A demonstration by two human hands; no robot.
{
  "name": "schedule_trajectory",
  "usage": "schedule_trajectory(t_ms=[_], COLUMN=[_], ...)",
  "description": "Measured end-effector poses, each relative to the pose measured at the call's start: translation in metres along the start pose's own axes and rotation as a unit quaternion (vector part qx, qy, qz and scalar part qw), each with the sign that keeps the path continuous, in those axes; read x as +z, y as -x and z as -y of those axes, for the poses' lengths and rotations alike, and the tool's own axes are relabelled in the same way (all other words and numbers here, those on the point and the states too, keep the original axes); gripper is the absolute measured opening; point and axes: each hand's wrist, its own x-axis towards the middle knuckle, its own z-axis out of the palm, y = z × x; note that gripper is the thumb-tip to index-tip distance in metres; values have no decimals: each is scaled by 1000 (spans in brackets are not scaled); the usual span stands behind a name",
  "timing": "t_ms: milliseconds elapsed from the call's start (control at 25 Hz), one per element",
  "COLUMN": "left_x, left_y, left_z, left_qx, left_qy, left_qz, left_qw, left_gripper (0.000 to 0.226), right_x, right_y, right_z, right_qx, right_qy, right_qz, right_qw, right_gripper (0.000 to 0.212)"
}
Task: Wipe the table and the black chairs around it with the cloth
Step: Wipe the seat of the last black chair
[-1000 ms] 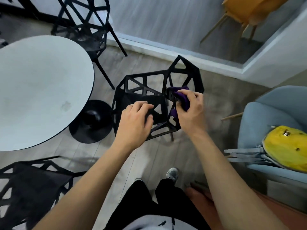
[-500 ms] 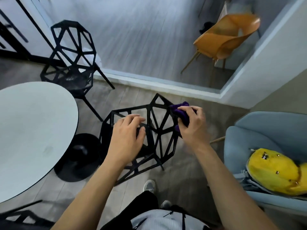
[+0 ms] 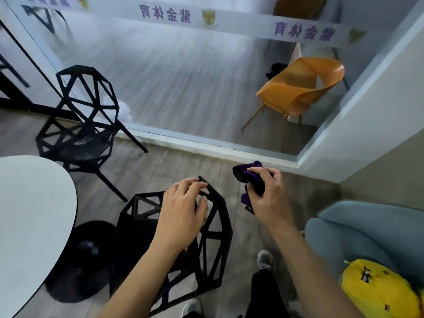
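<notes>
Half a second ago the right hand (image 3: 268, 193) pressed the purple cloth (image 3: 249, 177) on the back edge of the black chair (image 3: 137, 237). Now it holds the cloth bunched in its curled fingers, off the chair and to the right of it. The left hand (image 3: 181, 212) still grips the top bar of the chair back. The white table (image 3: 34, 214) stands at the left. On the blue armchair (image 3: 358, 228) lies a yellow bag (image 3: 378, 292).

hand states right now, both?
Left hand: grip curled over the top strut of the black chair.
Right hand: grip closed on the purple cloth, clear of the chair.
</notes>
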Motion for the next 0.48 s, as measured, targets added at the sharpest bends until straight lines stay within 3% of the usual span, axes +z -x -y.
schedule_trajectory(t_ms=[280,480], left_x=[68,96], left_y=[-104,-172], left_z=[-65,-106], left_qx=[-124,-169], left_qy=[-27,-53], left_qz=[-33,-41], left_qw=[991,983], left_gripper=[30,29], right_x=[-17,-32], right_y=[-141,-230], right_z=[-72,-116], right_qx=[-61,-102], right_qy=[-35,-44], right_qz=[137,175], right_qw=[988,978], right_gripper=[39,46])
